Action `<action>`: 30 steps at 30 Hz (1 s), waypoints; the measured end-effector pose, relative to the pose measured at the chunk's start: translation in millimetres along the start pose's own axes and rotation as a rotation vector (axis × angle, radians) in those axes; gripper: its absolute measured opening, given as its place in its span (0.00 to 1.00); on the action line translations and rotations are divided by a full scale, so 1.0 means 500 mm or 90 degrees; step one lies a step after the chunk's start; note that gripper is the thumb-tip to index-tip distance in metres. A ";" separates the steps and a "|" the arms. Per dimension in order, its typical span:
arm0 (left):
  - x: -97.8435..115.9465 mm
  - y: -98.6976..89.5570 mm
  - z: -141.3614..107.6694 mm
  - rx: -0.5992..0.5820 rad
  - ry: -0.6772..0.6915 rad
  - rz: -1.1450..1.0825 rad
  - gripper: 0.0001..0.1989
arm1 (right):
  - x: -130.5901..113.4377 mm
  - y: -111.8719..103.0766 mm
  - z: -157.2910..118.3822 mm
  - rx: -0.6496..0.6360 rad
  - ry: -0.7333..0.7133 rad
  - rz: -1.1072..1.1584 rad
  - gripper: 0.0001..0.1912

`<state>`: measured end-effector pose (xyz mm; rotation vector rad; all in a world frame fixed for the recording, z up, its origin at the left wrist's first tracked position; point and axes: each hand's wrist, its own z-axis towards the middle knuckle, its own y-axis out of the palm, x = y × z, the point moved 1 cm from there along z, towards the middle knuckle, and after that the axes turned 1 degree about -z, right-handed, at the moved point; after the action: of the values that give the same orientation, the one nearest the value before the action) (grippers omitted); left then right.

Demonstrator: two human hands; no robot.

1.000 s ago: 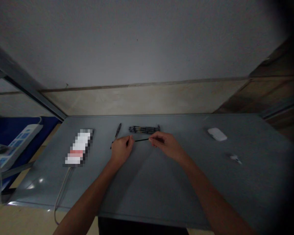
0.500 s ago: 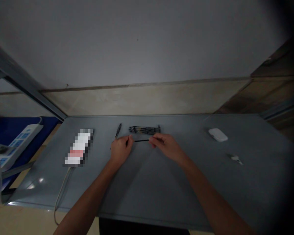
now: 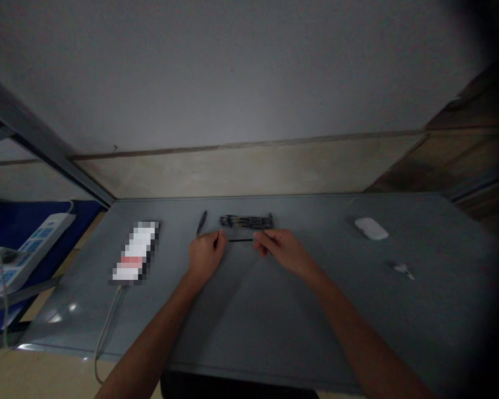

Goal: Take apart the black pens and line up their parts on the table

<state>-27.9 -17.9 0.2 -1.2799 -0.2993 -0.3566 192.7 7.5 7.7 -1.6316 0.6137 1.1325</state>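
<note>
Grip narrow, L hand (image 3: 207, 256), R hand (image 3: 283, 249), pinching thin black rod (image 3: 241, 240) at both ends, over smooth grey tabletop (image 3: 249, 327)

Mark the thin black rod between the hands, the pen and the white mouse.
Thin black rod (image 3: 241, 240), head view, middle of shaft.
Pen (image 3: 201, 223), head view, barrel.
White mouse (image 3: 371, 228), head view, top shell.

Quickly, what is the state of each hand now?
Left hand: closed, pinching one end of the thin black rod.
Right hand: closed, pinching the other end of the rod.
</note>
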 end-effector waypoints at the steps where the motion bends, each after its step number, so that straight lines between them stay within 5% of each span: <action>1: 0.000 0.000 0.000 0.000 0.002 0.001 0.25 | 0.000 0.001 0.000 -0.001 0.001 -0.004 0.22; 7: 0.000 0.003 0.000 0.006 0.022 0.003 0.24 | -0.001 -0.001 0.001 0.028 -0.042 0.048 0.08; 15: 0.002 0.000 -0.001 0.008 0.027 -0.012 0.24 | -0.011 0.000 -0.004 0.023 0.011 0.009 0.20; 22: 0.001 -0.005 0.002 0.006 0.012 -0.025 0.24 | -0.013 0.002 0.001 0.042 -0.028 0.071 0.07; 30: 0.006 -0.002 -0.002 0.002 0.041 -0.014 0.24 | -0.015 0.000 -0.003 0.031 0.007 0.001 0.22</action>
<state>-25.5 -19.5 2.1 -1.2606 -0.2597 -0.4153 190.1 5.2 14.6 -1.5964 0.6443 1.1019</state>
